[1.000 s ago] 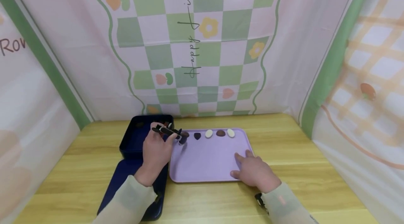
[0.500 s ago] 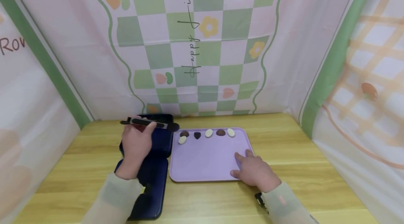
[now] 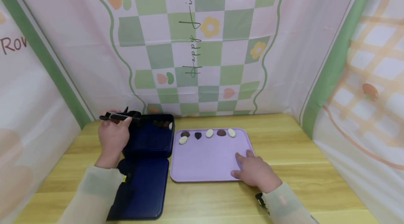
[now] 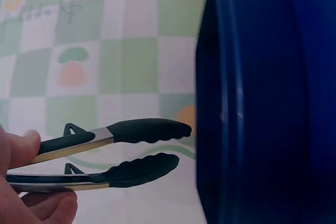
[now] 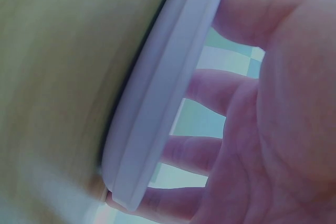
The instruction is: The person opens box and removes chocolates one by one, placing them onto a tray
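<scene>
My left hand (image 3: pixel 113 138) grips a pair of black-and-metal tongs (image 3: pixel 117 116) above the left side of a navy box (image 3: pixel 172 143). In the left wrist view the black tongs heads (image 4: pixel 152 130) stand apart, nothing between them, close to the box rim. Several dark and reddish-brown pieces, plus a white piece (image 3: pixel 170 126), lie in the box's back right corner. My right hand (image 3: pixel 257 171) rests with spread fingers on the right edge of a lilac tray (image 3: pixel 205 162). Along the tray's back lie white ovals (image 3: pixel 209 133), brown pieces (image 3: pixel 221 132) and a dark heart-like piece (image 3: pixel 197 135).
A navy lid (image 3: pixel 148 189) lies in front of the box, left of the tray. All stand on a wood-grain table (image 3: pixel 208 203). A green-and-white checked cloth (image 3: pixel 202 55) hangs behind the table, with more cloth at both sides.
A white oval has been let go at the tray's back left corner. My left hand has carried the tongs leftward from the tray to the box's left side. The right hand has stayed put.
</scene>
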### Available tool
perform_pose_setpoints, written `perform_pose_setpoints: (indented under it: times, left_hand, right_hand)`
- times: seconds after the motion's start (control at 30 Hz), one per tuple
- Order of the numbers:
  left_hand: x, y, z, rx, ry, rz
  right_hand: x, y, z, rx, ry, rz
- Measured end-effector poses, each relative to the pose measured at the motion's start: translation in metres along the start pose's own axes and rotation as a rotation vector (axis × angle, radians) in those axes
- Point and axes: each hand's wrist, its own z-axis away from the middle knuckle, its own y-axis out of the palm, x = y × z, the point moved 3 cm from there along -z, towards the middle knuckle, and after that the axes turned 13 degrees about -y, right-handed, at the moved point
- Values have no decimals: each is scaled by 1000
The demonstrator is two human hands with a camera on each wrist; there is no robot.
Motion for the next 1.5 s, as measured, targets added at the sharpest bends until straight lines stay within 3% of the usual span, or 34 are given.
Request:
perform_pose_setpoints:
  times: [0.13, 0.4, 0.7, 1.13, 1.5]
  left_hand:
    - [15, 9, -7, 39, -8, -37]
    - [42, 25, -13, 97, 83, -124]
    - [49, 31, -11, 105, 97, -116]
    - [58, 34, -7, 19, 125, -67]
    - [56, 30, -3, 17, 94, -20]
  right_hand:
    - [-1, 1, 0, 2, -4, 0]
    - [0, 0, -1, 3, -7, -2]
    - [-1, 1, -1, 5, 0, 4]
    - [-1, 1, -1, 3, 0, 0]
    - [0, 0, 0, 1, 5, 4]
